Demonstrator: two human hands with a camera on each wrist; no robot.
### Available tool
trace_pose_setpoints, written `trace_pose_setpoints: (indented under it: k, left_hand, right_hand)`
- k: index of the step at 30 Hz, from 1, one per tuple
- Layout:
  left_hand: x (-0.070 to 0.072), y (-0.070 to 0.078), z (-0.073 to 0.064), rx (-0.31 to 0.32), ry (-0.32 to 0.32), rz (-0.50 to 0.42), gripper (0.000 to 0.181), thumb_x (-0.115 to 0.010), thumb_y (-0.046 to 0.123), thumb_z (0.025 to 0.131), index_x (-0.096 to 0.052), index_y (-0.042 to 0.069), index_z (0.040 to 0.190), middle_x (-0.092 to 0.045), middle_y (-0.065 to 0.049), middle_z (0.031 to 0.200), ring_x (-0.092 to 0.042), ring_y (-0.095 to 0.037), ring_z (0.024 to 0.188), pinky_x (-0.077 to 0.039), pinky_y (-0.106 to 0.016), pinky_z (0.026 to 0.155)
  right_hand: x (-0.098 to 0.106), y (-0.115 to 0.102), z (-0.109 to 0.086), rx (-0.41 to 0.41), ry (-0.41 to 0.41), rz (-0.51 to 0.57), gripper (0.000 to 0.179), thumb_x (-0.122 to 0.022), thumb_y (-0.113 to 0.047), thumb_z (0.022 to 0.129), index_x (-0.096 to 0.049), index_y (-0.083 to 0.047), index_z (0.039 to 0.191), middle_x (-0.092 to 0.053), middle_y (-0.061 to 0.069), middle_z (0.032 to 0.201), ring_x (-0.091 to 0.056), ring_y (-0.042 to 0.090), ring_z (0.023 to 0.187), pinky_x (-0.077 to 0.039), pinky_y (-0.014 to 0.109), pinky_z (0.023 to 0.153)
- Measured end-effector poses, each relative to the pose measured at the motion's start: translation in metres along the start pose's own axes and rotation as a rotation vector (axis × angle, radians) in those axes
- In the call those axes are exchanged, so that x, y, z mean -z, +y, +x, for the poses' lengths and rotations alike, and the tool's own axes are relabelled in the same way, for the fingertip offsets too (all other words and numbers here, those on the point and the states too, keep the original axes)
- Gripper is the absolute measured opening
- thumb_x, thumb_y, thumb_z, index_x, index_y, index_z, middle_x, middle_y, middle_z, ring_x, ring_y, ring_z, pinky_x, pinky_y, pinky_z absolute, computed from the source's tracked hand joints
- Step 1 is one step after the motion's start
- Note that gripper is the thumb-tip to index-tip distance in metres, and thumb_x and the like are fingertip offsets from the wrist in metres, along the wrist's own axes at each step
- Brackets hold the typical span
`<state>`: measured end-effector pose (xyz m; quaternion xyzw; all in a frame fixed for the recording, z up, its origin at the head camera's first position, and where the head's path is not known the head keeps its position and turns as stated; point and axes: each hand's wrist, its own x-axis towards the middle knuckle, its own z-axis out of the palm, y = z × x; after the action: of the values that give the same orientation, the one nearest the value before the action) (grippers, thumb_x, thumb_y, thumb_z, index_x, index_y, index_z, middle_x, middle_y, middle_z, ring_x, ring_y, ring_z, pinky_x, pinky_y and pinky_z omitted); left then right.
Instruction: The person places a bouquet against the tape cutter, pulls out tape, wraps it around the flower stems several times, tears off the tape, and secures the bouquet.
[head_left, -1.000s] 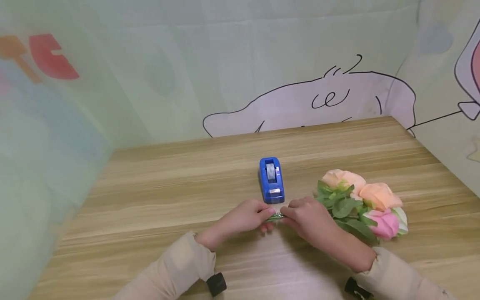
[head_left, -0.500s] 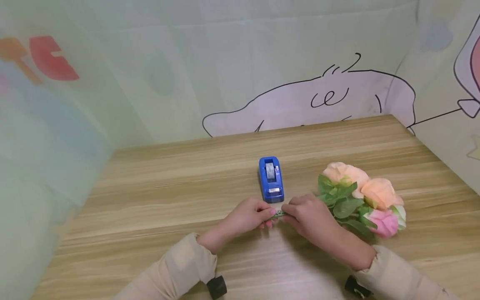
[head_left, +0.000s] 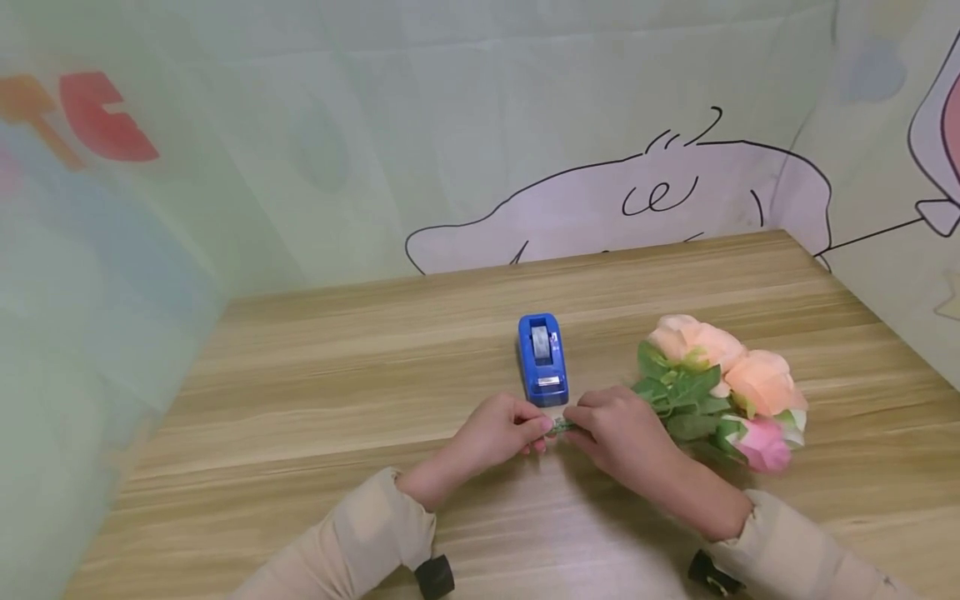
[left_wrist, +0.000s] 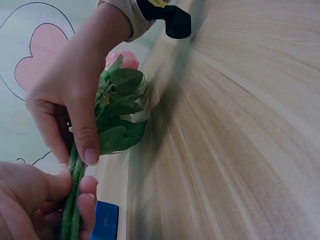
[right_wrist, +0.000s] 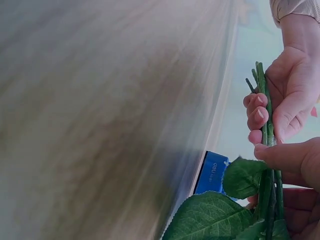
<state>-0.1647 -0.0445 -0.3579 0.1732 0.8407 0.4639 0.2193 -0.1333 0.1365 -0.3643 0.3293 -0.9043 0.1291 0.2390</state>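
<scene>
A bunch of roses [head_left: 765,383], peach, pink and white with green leaves, lies toward the right in the head view. My left hand [head_left: 498,429] pinches the green stems [right_wrist: 265,107] between thumb and fingers, and the cut ends stick out past it. Closer to the leaves, my right hand [head_left: 622,429] grips the same stems, thumb and fingers curled round them. Between the two hands, a shiny clear band of tape [right_wrist: 271,141] shows on the stems in the right wrist view. Just beyond the hands stands a blue tape dispenser [head_left: 543,360] with a clear roll in it.
Everything rests on or above a wood-grain table [head_left: 315,392]. Behind it hangs a pale printed backdrop [head_left: 337,167] with cartoon outlines, meeting the table's far and side edges. Black wrist mounts [head_left: 435,577] sit below both sleeves.
The rose heads have turned and shifted slightly upward in the head view, with the leaves rolling along. Both hands keep their hold on the stems, nearly in place. The dispenser stays put.
</scene>
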Motion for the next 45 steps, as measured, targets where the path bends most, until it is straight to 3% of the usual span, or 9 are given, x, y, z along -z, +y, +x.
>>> trace_pose_setpoints:
  k: [17, 26, 36, 45]
  left_hand:
    - [-0.002, -0.001, 0.0, -0.063, 0.051, 0.089, 0.017, -0.064, 0.012, 0.088, -0.071, 0.002, 0.077, -0.06, 0.001, 0.061, -0.046, -0.006, 0.052, -0.034, -0.019, 0.046]
    - [-0.002, 0.0, 0.0, -0.087, 0.086, 0.13, 0.012, -0.068, 0.012, 0.085, -0.073, 0.004, 0.079, -0.064, 0.003, 0.066, -0.048, -0.006, 0.058, -0.038, -0.019, 0.052]
    - [-0.001, 0.0, 0.001, -0.099, 0.13, 0.196, 0.007, -0.071, 0.013, 0.083, -0.073, 0.007, 0.081, -0.067, 0.003, 0.074, -0.051, -0.008, 0.066, -0.042, -0.023, 0.062]
    - [-0.003, -0.003, 0.002, -0.087, 0.143, 0.211, 0.008, -0.072, 0.014, 0.081, -0.073, 0.006, 0.082, -0.066, 0.004, 0.072, -0.052, -0.007, 0.065, -0.043, -0.023, 0.059]
  right_hand:
    - [0.005, -0.003, 0.005, -0.038, -0.078, -0.06, 0.022, -0.084, -0.017, 0.064, -0.068, -0.007, 0.077, -0.055, -0.002, 0.067, -0.054, 0.015, 0.059, -0.044, 0.033, 0.06]
    - [0.006, -0.003, 0.007, -0.023, -0.097, -0.077, 0.023, -0.082, -0.019, 0.067, -0.062, -0.009, 0.07, -0.05, -0.002, 0.065, -0.05, 0.015, 0.058, -0.043, 0.033, 0.059]
    - [0.003, 0.0, 0.01, -0.006, -0.138, -0.05, 0.022, -0.079, -0.021, 0.073, -0.061, -0.009, 0.071, -0.054, -0.001, 0.068, -0.053, 0.016, 0.061, -0.045, 0.034, 0.062]
    - [0.001, -0.001, 0.01, -0.032, -0.142, -0.006, 0.017, -0.078, -0.02, 0.074, -0.066, -0.008, 0.075, -0.059, -0.001, 0.069, -0.055, 0.015, 0.064, -0.046, 0.033, 0.064]
